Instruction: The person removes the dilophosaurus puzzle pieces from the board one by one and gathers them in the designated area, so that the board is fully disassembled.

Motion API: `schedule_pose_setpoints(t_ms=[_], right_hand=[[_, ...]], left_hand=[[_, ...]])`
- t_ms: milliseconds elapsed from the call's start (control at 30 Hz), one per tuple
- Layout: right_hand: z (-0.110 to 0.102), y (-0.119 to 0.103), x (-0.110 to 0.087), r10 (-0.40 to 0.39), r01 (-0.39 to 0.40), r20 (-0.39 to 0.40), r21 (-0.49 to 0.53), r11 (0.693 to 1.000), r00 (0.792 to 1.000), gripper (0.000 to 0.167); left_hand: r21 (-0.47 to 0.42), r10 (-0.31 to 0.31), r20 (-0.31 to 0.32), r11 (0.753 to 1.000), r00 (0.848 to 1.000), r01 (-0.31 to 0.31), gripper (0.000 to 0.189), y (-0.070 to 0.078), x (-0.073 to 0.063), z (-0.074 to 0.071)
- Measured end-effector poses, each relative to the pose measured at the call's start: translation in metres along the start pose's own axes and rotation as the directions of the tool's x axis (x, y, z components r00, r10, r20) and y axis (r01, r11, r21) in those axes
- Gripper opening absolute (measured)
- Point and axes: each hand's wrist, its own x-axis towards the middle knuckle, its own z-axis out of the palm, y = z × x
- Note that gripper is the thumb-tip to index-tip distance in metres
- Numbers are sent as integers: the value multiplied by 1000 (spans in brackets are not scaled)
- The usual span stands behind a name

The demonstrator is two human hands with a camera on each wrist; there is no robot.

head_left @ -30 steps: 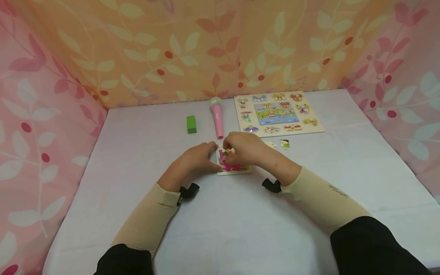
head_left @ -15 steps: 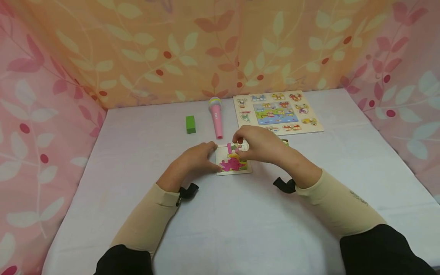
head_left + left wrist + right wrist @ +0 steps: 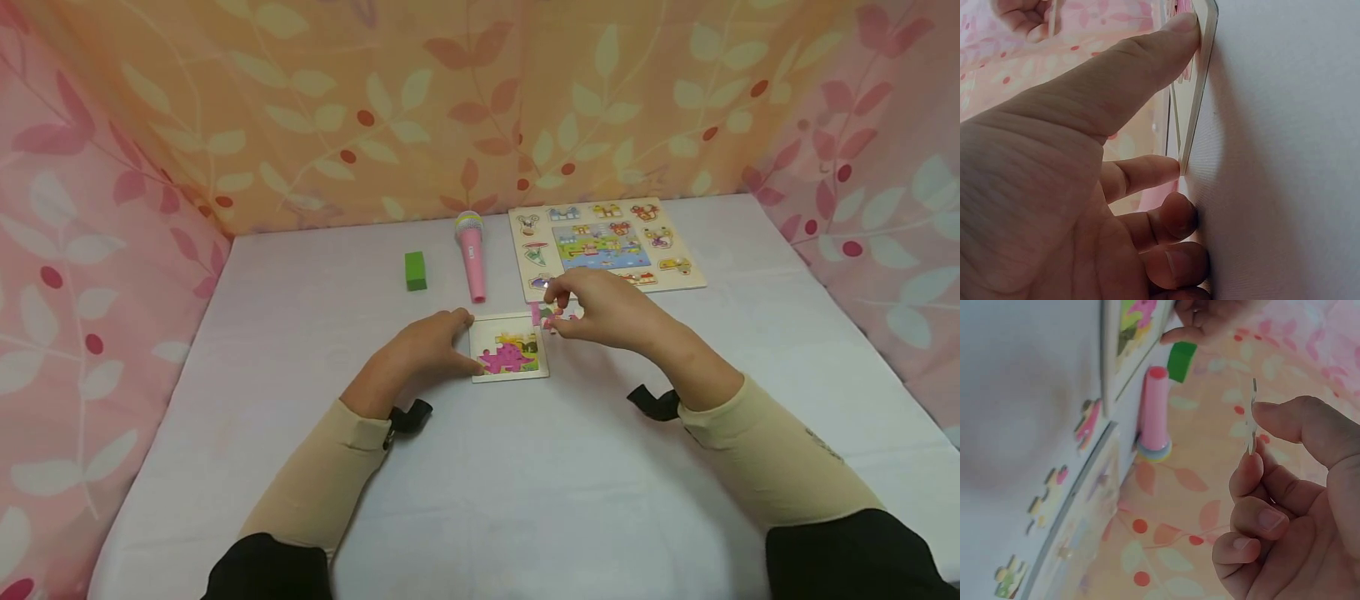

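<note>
Pink microphone point(image 3: 472, 267) bears illegible lettering point(image 3: 470, 252); right fingers point(image 3: 1249, 475) pinch a puzzle piece point(image 3: 546, 315).

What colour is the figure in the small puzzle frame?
Bright pink: the figure in the small puzzle frame shows best in the head view.

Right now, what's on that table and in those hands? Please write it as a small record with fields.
Left hand: touches the small puzzle tray at its left side
Right hand: pinches a puzzle piece
Tray filling: partial, pink figure toward the near right
Loose pieces: three, beside the large puzzle board
Farther back: green block, pink microphone
</note>
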Motion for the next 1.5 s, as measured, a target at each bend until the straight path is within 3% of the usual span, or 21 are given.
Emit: schedule_pose_setpoints(t_ms=[367,667,1100,1500], right_hand=[[13,19,-11,69,-71,77,20,997,995,27],[30,29,-9,102,-100,152,-19,995,983,27],[43,31,4,110,-97,223,-70,993,969,26],[40,31,5,130,-117,255,-63,991,958,27]], left_hand=[[-10,-3,3,1000,1000,3,85,1,-2,-2],[-9,-3,3,1000,1000,3,86,1,-2,-1],[-1,10,-2,1000,1000,-10,88,0,-2,0],[-4,1,-7,1000,1000,-1,89,1,-4,0]])
